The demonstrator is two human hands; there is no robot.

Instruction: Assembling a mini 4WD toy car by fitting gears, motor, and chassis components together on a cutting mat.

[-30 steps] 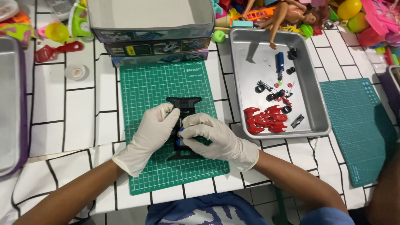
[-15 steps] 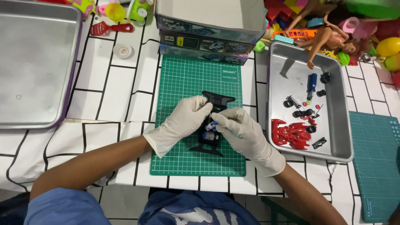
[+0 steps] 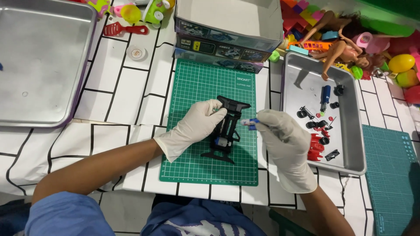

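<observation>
Hands gloved, left (image 3: 197,124) steadying black chassis (image 3: 227,129), right (image 3: 282,140) pinching blue part (image 3: 251,123)

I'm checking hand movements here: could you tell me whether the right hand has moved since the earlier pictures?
Yes. The right hand has drawn away from the black toy chassis toward the right edge of the green cutting mat, holding a small blue piece.

An open cardboard box (image 3: 227,30) stands at the far middle of the surface, its far end touching the green cutting mat. It is rectangular, pale grey inside, with dark side panels carrying small pictures and a yellow label patch at the left corner.
</observation>
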